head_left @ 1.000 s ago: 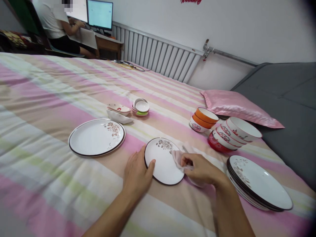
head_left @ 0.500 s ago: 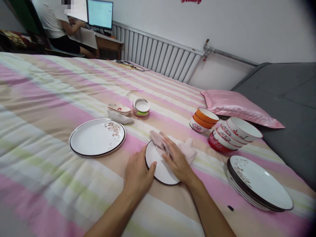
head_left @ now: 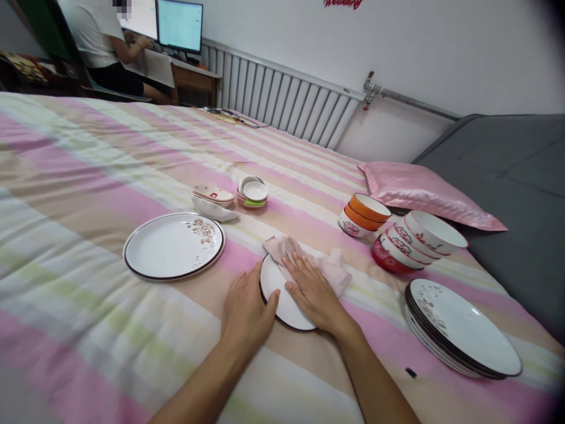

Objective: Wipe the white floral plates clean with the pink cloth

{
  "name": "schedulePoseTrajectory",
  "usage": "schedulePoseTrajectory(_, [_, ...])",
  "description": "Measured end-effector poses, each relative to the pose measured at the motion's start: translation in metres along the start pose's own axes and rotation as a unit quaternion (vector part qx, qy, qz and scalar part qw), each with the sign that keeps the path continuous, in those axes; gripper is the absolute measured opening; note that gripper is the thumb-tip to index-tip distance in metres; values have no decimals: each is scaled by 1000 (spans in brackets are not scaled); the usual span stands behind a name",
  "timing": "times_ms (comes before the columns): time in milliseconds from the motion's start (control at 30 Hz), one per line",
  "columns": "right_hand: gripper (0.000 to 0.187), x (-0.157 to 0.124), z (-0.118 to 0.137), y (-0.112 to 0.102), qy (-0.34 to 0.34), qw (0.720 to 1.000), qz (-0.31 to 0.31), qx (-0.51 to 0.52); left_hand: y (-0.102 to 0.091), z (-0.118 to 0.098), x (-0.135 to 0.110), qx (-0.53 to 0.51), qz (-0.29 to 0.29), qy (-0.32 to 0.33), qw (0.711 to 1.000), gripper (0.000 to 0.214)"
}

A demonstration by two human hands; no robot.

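Observation:
A white plate (head_left: 280, 291) with a dark rim lies on the striped bedding in front of me. My left hand (head_left: 244, 306) holds its left edge, thumb over the rim and fingers along the far side. Across the plate's upper right part spreads a pale pink cloth (head_left: 333, 268), which also reaches onto the bedding. My right hand (head_left: 314, 294) lies flat on the cloth and plate, fingers stretched out; the plate's right side is hidden beneath it. To the left rests a larger oval plate (head_left: 163, 247) with a brown flower pattern.
Small dishes (head_left: 214, 197) and little stacked bowls (head_left: 253, 191) sit beyond the plates. On the right are orange bowls (head_left: 368, 212), red-and-white bowls (head_left: 410, 244), stacked oval plates (head_left: 468, 327) and a pink pillow (head_left: 424, 188). A person (head_left: 95, 47) sits at a desk, far left.
My right hand has flattened, its fingers now stretched over the cloth rather than bunching it. The cloth has spread out at its far left corner. My left hand stays at the plate's edge.

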State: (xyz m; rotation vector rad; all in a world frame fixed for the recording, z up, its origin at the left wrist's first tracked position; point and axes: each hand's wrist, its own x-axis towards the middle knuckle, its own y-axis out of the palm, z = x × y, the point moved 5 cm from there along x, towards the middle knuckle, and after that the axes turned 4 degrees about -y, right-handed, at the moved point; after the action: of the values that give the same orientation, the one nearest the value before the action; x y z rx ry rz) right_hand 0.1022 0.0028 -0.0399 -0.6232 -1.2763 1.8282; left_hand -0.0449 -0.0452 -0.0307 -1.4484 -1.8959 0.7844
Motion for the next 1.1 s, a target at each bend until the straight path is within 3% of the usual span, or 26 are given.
schedulePoseTrajectory(300, [55,-6,0,-4,61,997,-13,-42,1,1,-1,-4,1,-1,1000,56])
schedulePoseTrajectory(500, [42,-12,10,-28,71,996,-43,-35,0,0,0,-1,8,-9,1000,56])
schedulePoseTrajectory(633, [40,-14,5,-40,145,987,-61,-45,-1,0,0,-2,12,-13,1000,55])
schedulePoseTrajectory(733, [31,-8,10,-40,67,991,-109,-39,0,1,0,0,13,-10,1000,55])
schedulePoseTrajectory(833, [42,-3,19,-25,-49,996,-68,-27,0,0,0,-2,7,-4,1000,56])
schedulePoseTrajectory(967, [53,-2,17,-6,-46,999,13,-22,0,-1,0,-5,4,4,1000,55])
schedulePoseTrajectory(1100, [60,-4,12,-3,-16,999,28,-22,-1,-1,-1,-7,4,2,1000,54])
